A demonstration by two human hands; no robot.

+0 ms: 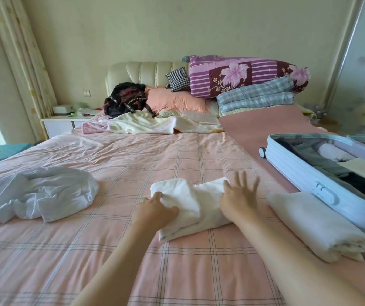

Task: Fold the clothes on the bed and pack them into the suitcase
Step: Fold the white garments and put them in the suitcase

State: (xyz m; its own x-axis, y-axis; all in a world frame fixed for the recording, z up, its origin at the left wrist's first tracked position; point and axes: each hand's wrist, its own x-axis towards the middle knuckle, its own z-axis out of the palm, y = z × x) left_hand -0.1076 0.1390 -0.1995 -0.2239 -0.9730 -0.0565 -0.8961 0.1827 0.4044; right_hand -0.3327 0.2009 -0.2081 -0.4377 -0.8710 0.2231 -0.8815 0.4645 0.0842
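Head view: folded white cloth garment (188, 195) under both hands; left hand (155, 209) grips its fold, right hand (239, 195) presses flat, fingers spread.

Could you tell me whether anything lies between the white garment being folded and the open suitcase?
Yes: a folded cream cloth lies between the white garment and the suitcase, beside its near wall.

Legible text: one item.
You can read white letters, roughly "MANWEISI", along the strap of the black bag (125, 96).
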